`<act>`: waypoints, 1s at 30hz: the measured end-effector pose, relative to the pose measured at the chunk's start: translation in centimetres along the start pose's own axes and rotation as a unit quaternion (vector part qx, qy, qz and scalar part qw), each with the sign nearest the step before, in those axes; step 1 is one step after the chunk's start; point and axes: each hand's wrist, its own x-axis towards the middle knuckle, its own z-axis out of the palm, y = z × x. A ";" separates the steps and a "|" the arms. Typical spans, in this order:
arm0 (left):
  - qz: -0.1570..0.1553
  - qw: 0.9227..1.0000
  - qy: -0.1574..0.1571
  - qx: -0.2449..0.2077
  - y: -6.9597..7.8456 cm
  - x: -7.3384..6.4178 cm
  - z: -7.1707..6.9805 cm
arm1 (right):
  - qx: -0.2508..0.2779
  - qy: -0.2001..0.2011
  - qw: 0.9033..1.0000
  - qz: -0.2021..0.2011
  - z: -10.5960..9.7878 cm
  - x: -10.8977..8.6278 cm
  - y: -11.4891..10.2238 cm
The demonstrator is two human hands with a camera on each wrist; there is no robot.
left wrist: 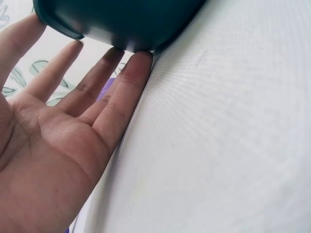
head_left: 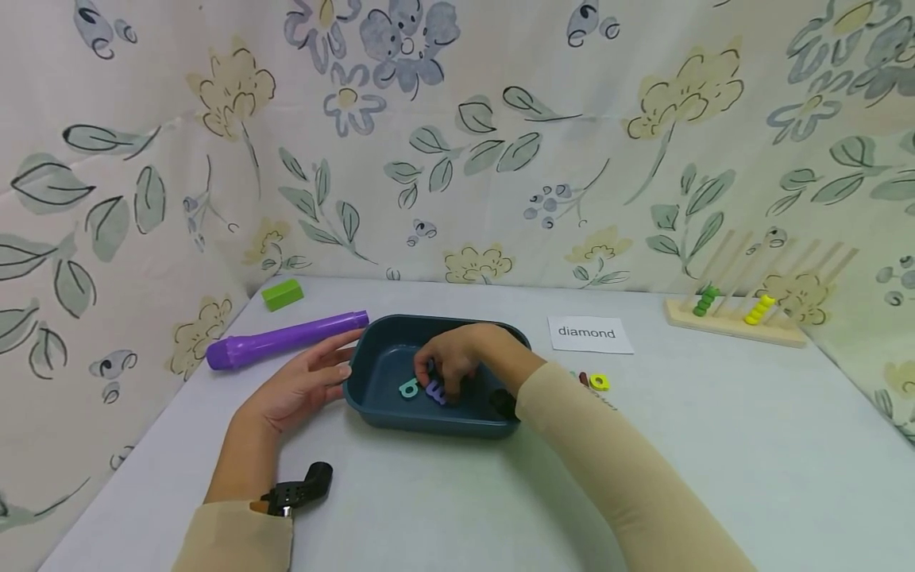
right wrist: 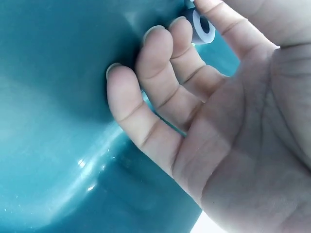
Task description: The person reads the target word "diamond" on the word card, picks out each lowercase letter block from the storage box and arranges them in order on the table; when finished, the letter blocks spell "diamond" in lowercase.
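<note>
Fingers of the left hand [head_left: 303,385] are touching the tray [head_left: 429,423], extended; the right hand [head_left: 461,356], fingers bent, is resting beside a purple letter [head_left: 434,392] inside, grip undeterminable. I am noting its sleeve [head_left: 608,461] partly hiding small pieces [head_left: 594,383], right; microphone [head_left: 286,340] lying left.

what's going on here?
A person's left hand touches the left end of a blue tray, while the right hand reaches inside, beside a purple letter. A teal letter lies in the tray too. A "diamond" card lies to the right. Whether the right hand grips anything is unclear.
</note>
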 end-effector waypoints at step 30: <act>0.005 1.000 -0.001 0.002 -0.1 -0.1 0.2 | 0.141 0.114 0.982 -0.055 -2.1 -3.4 1.8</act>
